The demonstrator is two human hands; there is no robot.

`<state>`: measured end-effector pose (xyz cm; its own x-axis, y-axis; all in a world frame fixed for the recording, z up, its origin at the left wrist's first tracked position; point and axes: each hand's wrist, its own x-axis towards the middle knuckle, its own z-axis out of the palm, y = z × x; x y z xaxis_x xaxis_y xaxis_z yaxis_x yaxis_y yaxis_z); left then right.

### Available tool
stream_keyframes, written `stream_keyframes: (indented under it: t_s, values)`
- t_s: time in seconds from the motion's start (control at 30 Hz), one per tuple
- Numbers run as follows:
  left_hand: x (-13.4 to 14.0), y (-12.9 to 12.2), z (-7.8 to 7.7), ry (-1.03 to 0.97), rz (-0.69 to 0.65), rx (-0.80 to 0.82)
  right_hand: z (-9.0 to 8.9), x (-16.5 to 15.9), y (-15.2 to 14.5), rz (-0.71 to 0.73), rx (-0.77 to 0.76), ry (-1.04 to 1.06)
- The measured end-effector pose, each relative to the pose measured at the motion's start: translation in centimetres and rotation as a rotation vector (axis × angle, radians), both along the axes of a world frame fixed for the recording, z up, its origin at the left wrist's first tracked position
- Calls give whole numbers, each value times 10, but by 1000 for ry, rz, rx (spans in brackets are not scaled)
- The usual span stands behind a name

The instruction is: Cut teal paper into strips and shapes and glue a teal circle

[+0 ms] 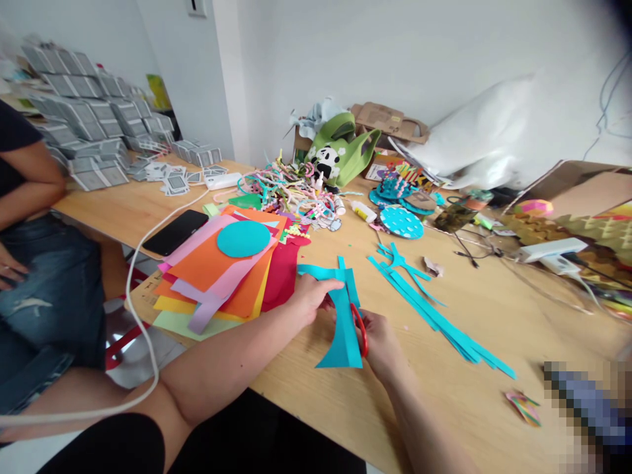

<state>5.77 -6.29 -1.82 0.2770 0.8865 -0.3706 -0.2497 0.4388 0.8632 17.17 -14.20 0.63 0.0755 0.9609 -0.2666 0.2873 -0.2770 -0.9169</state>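
Note:
My left hand pinches a turquoise paper offcut with a curved inner edge, thumb on top. My right hand is closed round red-handled scissors at the paper's right side; the blades are mostly hidden by the paper. A narrow strip sticks up at the far end of the sheet. To the right lie long turquoise paper strips. Left of my hands, a turquoise paper circle rests on a stack of coloured paper sheets, with red paper beside it.
A black phone and white cable lie at the left. Behind are a craft-piece heap, a green panda bag, a glue bottle and a dotted disc. Another person sits left, near stacked grey bundles.

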Motion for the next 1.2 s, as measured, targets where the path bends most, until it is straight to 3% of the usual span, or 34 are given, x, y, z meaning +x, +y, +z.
stream_keyframes:
  t_s: [0.77,1.2]
  values:
    - [1,-4,8,31,-9,-26,-5,1,0,-46,28,54]
    - [2,-3,5,-16,-16,-72,-4,3,-1,-29,41,-13]
